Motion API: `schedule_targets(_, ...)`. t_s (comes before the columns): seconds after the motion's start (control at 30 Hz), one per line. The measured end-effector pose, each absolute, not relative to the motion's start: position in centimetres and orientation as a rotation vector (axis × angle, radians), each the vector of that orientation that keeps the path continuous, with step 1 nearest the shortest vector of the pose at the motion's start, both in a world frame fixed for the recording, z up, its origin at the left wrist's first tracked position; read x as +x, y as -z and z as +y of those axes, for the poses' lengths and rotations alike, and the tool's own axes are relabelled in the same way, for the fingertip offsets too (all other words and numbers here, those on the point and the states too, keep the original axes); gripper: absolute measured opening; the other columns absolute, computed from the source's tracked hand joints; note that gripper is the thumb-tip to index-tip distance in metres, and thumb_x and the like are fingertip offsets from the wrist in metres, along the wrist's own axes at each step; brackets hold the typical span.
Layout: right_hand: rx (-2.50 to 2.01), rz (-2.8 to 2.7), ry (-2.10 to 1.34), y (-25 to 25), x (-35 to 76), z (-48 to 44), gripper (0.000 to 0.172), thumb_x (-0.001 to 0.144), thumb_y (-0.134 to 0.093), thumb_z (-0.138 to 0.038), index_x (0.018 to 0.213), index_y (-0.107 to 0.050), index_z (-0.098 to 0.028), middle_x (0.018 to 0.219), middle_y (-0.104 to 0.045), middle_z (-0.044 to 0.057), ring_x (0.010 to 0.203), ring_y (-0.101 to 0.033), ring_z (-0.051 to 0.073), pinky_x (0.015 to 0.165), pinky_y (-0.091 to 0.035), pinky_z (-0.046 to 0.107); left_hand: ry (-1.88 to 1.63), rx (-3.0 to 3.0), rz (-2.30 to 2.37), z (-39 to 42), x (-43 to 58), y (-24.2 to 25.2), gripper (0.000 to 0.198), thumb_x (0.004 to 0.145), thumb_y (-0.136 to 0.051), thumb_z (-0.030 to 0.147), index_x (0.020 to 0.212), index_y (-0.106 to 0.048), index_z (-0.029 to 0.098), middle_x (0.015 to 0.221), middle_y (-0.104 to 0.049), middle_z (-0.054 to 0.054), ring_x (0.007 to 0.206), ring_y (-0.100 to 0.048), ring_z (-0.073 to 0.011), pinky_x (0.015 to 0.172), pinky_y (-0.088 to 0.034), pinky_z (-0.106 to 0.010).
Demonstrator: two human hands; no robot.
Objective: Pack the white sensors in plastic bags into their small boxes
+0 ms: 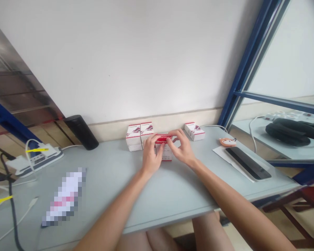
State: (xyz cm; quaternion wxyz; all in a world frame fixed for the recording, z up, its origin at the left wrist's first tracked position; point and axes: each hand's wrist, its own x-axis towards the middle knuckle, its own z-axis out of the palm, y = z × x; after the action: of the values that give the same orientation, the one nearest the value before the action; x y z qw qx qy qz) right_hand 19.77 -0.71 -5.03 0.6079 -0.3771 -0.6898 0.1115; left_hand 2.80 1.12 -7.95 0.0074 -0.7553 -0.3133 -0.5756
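Both my hands meet over a small red-and-white box (164, 146) standing on the grey table (151, 202) near the wall. My left hand (151, 156) grips its left side with fingers curled on the red top. My right hand (181, 147) pinches the top flap from the right. Two more of the same boxes (139, 135) stand side by side just behind and to the left, and a third box (194, 131) lies farther right against the wall.
A black cylinder (81, 132) leans at the wall to the left, and a white power strip (34, 158) with cables sits at far left. A dark phone (247, 162) on paper and a small orange figure (227, 142) lie right. A blue frame post (247, 66) rises at the right.
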Motion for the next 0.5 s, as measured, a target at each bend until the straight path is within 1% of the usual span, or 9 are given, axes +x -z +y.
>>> schedule_targets(0.17, -0.838, -1.643, -0.28, 5.2, 20.3, -0.4, 0.018, 0.102, -0.058, -0.041, 0.105, -0.07, -0.027, 0.113, -0.066, 0.009, 0.107, -0.064, 0.024, 0.081, -0.058, 0.038, 1.842, -2.354, -0.989, 1.9, 2.4, 8.3, 0.028, 0.103, -0.061, 0.031, 0.13, -0.056, 0.027, 0.137, -0.062, -0.012, 0.13, -0.059, -0.0259, 0.107, -0.051, -0.047)
schedule_targets(0.3, -0.831, -1.677, -0.242, 5.4, 20.6, -0.2, 0.021, 0.103, -0.057, -0.043, 0.104, -0.071, -0.028, 0.114, -0.066, 0.01, 0.104, -0.066, 0.024, 0.08, -0.058, 0.039, 1.808, -2.34, -1.0, 2.2, 2.1, 8.1, 0.018, 0.103, -0.061, 0.033, 0.119, -0.058, 0.026, 0.133, -0.063, -0.012, 0.127, -0.061, -0.0259, 0.103, -0.054, -0.047)
schedule_targets(0.4, -0.868, -1.707, -0.177, 5.5, 20.4, -0.3, 0.024, 0.105, -0.054, -0.045, 0.107, -0.071, -0.029, 0.116, -0.067, 0.01, 0.101, -0.067, 0.024, 0.083, -0.059, 0.04, 1.779, -2.342, -0.999, 2.2, 1.9, 8.0, 0.018, 0.103, -0.059, 0.034, 0.119, -0.057, 0.026, 0.133, -0.063, -0.013, 0.127, -0.062, -0.026, 0.103, -0.054, -0.047)
schedule_targets(0.5, -0.932, -1.739, -0.098, 5.5, 20.3, -0.5, 0.029, 0.106, -0.049, -0.047, 0.11, -0.072, -0.029, 0.117, -0.067, 0.011, 0.096, -0.068, 0.023, 0.082, -0.059, 0.04, 1.766, -2.37, -0.976, 2.1, 1.7, 8.0, 0.02, 0.104, -0.059, 0.033, 0.123, -0.057, 0.027, 0.134, -0.063, -0.012, 0.128, -0.061, -0.0253, 0.104, -0.053, -0.046)
